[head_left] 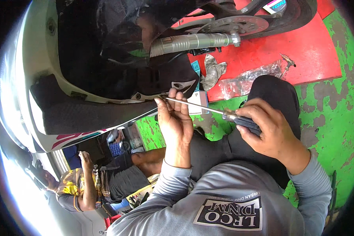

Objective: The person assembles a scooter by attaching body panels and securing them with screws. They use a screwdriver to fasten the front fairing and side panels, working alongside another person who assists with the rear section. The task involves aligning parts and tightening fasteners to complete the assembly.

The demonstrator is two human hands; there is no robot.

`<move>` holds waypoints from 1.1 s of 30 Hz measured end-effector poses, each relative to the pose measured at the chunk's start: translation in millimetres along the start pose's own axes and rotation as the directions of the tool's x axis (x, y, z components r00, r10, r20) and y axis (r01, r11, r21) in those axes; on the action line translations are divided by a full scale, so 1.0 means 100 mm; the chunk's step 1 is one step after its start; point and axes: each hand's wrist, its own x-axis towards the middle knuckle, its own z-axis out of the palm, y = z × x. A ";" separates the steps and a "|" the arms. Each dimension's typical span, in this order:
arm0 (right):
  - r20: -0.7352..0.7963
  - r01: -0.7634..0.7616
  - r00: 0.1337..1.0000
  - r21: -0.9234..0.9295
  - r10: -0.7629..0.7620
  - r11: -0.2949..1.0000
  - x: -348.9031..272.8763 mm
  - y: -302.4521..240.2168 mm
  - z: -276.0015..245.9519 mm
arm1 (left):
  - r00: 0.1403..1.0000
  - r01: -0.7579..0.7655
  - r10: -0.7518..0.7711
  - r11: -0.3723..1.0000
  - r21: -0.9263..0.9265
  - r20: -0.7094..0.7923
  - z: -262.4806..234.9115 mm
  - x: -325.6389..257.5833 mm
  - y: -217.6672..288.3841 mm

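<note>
My right hand (269,131) is closed around the dark handle of a long screwdriver (200,106). Its thin metal shaft runs up and left to the lower edge of a scooter's black and white body panel (86,114). My left hand (176,118) pinches the shaft near its tip, fingers curled around it, right under the panel's edge. Both forearms wear grey sleeves. My knee in black trousers (273,92) sits just behind the right hand.
The scooter's front wheel with brake disc (234,24) and silver fork tube (192,41) rests on a red platform (303,51). Crumpled plastic bags (247,78) lie there. The floor is worn green paint (334,118). Another person in yellow and black (82,185) squats at lower left.
</note>
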 end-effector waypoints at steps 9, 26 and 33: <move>0.006 0.113 0.994 0.017 -0.113 0.993 0.54 0.04 0.13 | 0.992 -0.123 0.123 0.992 0.019 -0.027 0.07 0.12 0.06; 0.072 0.067 0.995 -0.021 -0.066 0.997 0.83 -0.10 0.26 | 0.993 -0.091 0.092 0.996 0.011 -0.070 -0.04 0.29 0.17; 0.109 -0.178 0.980 0.077 0.170 0.981 0.85 -0.34 0.29 | 0.998 -0.054 0.055 0.998 0.044 -0.005 0.29 0.04 0.10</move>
